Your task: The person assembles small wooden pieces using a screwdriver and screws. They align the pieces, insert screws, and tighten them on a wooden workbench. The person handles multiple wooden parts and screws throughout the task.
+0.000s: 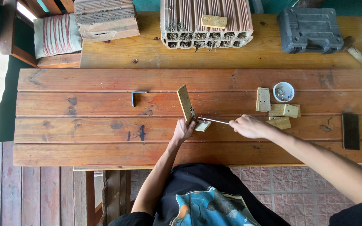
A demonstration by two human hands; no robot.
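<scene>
Left hand (184,129) pinches upright wood strip (185,102) left of white dish (283,91), right hand (251,126) closed around screwdriver (213,120) at its bracket (197,118); tip could slip, strip looks barely braced.

The person wears a black short-sleeved t-shirt (197,188), loose at the waist and creased into soft folds over the lap. A large print covers its front: a bright blue patch with darker teal and grey shapes inside it, a narrow cream border along the upper right side, and a small orange area at the lower left. Both arms are bare from above the elbow down to the left hand (184,129) and the right hand (250,126). The 2 sleeves show as black cloth at the bottom edge of the view. No watch, ring, bracelet or glove shows.
</scene>
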